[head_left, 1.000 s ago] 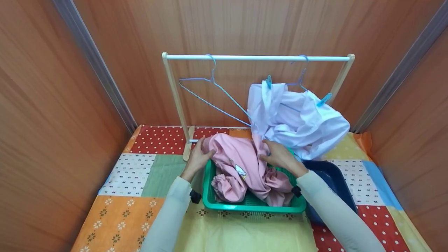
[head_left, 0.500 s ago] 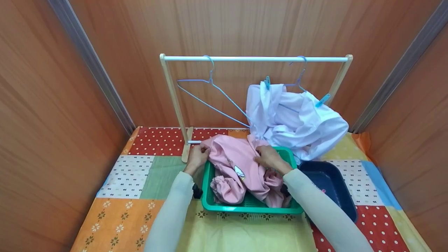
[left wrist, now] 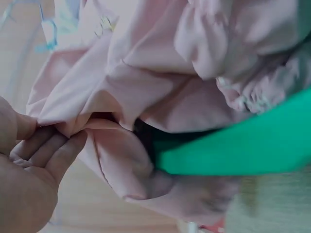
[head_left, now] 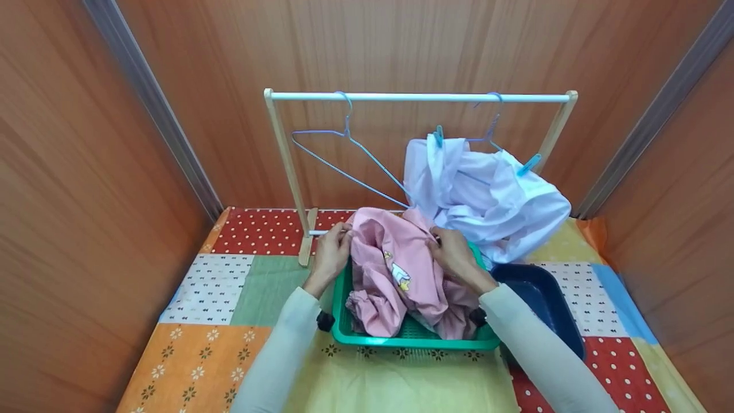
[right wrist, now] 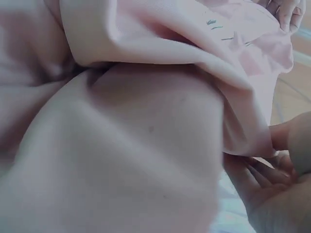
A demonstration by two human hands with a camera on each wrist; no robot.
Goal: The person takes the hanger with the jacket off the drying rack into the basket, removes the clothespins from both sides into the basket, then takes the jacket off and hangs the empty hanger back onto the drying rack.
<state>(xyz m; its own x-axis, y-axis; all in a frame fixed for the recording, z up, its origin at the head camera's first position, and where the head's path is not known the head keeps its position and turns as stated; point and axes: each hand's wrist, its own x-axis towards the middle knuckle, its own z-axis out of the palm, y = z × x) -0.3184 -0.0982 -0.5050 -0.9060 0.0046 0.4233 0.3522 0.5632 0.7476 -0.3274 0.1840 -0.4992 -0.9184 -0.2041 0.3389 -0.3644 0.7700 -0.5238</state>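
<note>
A crumpled pink garment (head_left: 413,252) with gathered cuffs and a small white-and-yellow print lies partly in a green basket (head_left: 413,342), its far edge lifted between both hands. At the left of that edge my left hand (head_left: 332,250) pinches the cloth; the left wrist view shows thumb and fingers (left wrist: 68,153) on a fold. My right hand (head_left: 456,252) pinches the other end, and its thumb (right wrist: 281,137) shows against the fabric in the right wrist view. The basket's inside is mostly hidden under the pink cloth.
Behind stands a rack with a white rod (head_left: 401,97). An unloaded blue hanger (head_left: 347,135) hangs on its left. A white garment (head_left: 487,195) hangs at the right with blue clothespins (head_left: 528,164). A dark blue tray (head_left: 530,275) sits right of the basket.
The garment's far edge has risen, and its print now faces up more fully. My left hand has moved up and slightly right; my right hand shifted left, then back right with the cloth.
</note>
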